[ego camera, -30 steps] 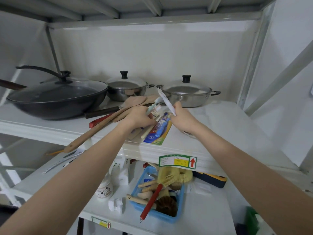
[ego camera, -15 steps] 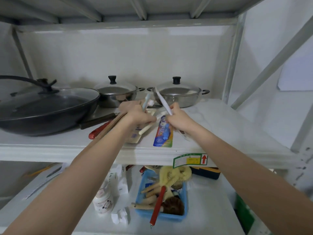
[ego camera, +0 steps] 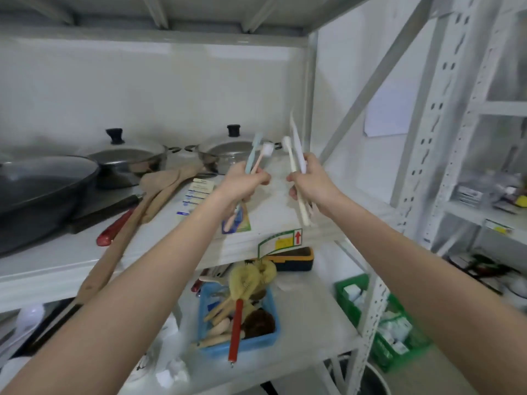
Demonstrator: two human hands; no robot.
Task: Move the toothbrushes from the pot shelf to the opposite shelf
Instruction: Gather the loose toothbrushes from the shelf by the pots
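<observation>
My left hand (ego camera: 242, 182) is closed around two toothbrushes, one pale blue (ego camera: 253, 152) and one pink with a white head (ego camera: 263, 155), held upright above the pot shelf (ego camera: 273, 212). My right hand (ego camera: 309, 181) grips a cream toothbrush (ego camera: 291, 158) and a white one (ego camera: 296, 138), also upright, their handles sticking out below the fist. Both hands hover over the right part of the shelf, a little apart. A packaged item (ego camera: 239, 223) lies on the shelf under my left wrist.
Two lidded steel pots (ego camera: 128, 158) (ego camera: 228, 151), a dark wok (ego camera: 42, 186) and wooden spatulas (ego camera: 159, 189) fill the shelf's left side. A blue basket of brushes (ego camera: 242, 317) sits on the lower shelf. Another white rack (ego camera: 484, 212) with clutter stands at right.
Both hands have lifted the toothbrushes off the shelf and risen. The view has swung right, bringing the other rack into sight.
</observation>
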